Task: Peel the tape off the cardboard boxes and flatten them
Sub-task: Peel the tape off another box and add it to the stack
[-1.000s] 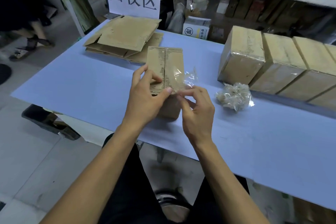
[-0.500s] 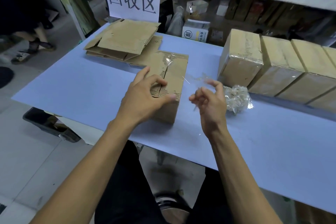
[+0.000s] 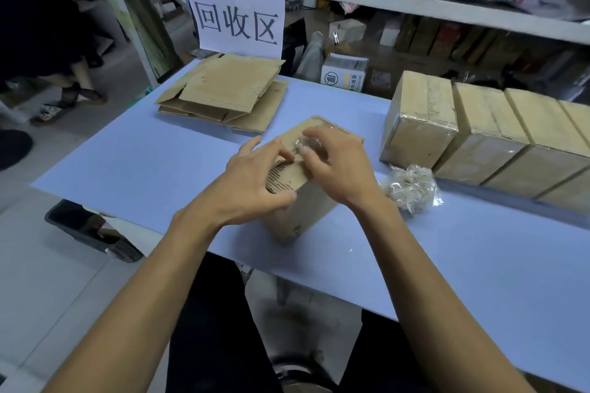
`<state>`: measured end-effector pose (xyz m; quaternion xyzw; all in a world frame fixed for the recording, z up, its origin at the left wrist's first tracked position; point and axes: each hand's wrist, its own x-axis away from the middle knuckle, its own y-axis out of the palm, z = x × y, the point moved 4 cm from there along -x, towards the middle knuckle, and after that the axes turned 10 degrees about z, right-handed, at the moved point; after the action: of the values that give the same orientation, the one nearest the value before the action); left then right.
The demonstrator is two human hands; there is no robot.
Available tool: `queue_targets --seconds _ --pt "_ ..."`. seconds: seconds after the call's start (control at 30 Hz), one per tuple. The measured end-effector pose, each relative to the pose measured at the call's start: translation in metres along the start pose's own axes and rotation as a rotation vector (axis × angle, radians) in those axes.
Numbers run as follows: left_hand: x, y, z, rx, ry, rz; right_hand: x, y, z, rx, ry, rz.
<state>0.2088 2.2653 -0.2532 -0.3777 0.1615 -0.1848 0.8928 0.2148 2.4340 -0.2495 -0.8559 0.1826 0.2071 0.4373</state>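
A small cardboard box [image 3: 300,210] stands on the blue table [image 3: 153,163] near its front edge. My left hand [image 3: 252,182] grips the box's near top corner, thumb down the side and fingers over the top flaps. My right hand [image 3: 335,163] lies over the top of the box, and its fingers pinch a crumpled piece of clear tape [image 3: 308,145] at the flap seam. A ball of peeled clear tape [image 3: 412,188] lies on the table to the right of the box.
A stack of flattened boxes [image 3: 223,92] lies at the back left under a paper sign [image 3: 236,13]. A row of taped boxes [image 3: 479,134] runs along the right. Shelving with goods stands behind. A person's feet [image 3: 64,99] are at far left.
My right hand, which had pulled away to the right with tape, has come back over the box top. The box has turned and its corner now points towards me.
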Motion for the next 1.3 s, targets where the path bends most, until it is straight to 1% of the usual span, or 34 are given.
queue_targets --seconds 0.03,0.1,0.17,0.2,0.27,0.33,0.37,0.43,0.5,0.57,0.6,0.67,0.73,0.83,0.9,0.97,1.0,1.07,1.17,1.27,1.3 --pt "0.001 0.003 0.002 -0.019 -0.014 0.041 0.0 0.003 -0.002 0.016 -0.006 -0.023" --pt "0.003 0.009 0.008 -0.056 -0.025 0.135 -0.004 0.002 -0.004 0.061 0.016 0.002" --pt "0.004 0.007 0.003 -0.067 0.027 0.17 -0.011 -0.006 0.005 0.003 0.122 0.05" --pt "0.004 0.001 -0.004 -0.062 0.065 0.155 -0.013 -0.013 0.012 -0.027 0.167 0.086" --pt "0.002 -0.015 -0.019 -0.068 0.107 0.068 -0.013 -0.025 0.024 -0.018 0.186 0.152" --pt "-0.003 -0.026 -0.022 -0.113 0.081 -0.033 -0.01 -0.029 0.03 0.078 0.173 0.144" --pt "-0.006 -0.025 -0.019 -0.151 0.067 -0.052 -0.006 -0.028 0.029 0.165 0.167 0.131" --pt "-0.013 -0.011 -0.003 -0.257 0.094 -0.016 -0.003 -0.026 0.02 0.304 0.197 0.088" --pt "-0.017 0.006 0.016 -0.326 0.103 0.05 -0.003 -0.021 0.009 0.347 0.214 0.011" --pt "-0.017 0.01 0.021 -0.332 0.083 0.127 -0.005 -0.018 0.009 0.258 0.229 -0.017" --pt "-0.016 0.008 0.017 -0.317 0.081 0.137 -0.006 -0.023 0.014 0.177 0.262 0.004" --pt "-0.014 0.001 0.003 -0.283 0.129 0.078 -0.005 -0.04 0.032 0.021 0.352 0.094" --pt "-0.014 -0.009 -0.007 -0.257 0.174 -0.002 -0.001 -0.051 0.047 -0.07 0.357 0.142" --pt "-0.021 -0.013 -0.009 -0.294 0.197 -0.049 0.012 -0.041 0.042 -0.068 0.211 0.046" --pt "-0.024 -0.007 -0.002 -0.311 0.247 0.001 0.026 -0.029 0.03 0.001 0.048 -0.031" --pt "-0.021 0.001 0.001 -0.238 0.236 0.06 0.038 -0.021 0.019 -0.026 -0.08 -0.101" --pt "-0.021 0.005 -0.001 -0.206 0.232 0.074 0.043 -0.018 0.015 -0.061 -0.127 -0.13" --pt "-0.02 0.012 -0.005 -0.182 0.213 0.055 0.051 -0.017 0.013 -0.104 -0.17 -0.15" --pt "-0.019 0.018 -0.012 -0.148 0.188 -0.026 0.052 -0.023 0.012 -0.169 -0.137 -0.16" --pt "-0.021 0.019 -0.016 -0.126 0.213 -0.068 0.049 -0.029 0.012 -0.31 0.012 -0.25" --pt "-0.023 0.019 -0.017 -0.131 0.222 -0.075 0.05 -0.03 0.01 -0.321 0.032 -0.255"
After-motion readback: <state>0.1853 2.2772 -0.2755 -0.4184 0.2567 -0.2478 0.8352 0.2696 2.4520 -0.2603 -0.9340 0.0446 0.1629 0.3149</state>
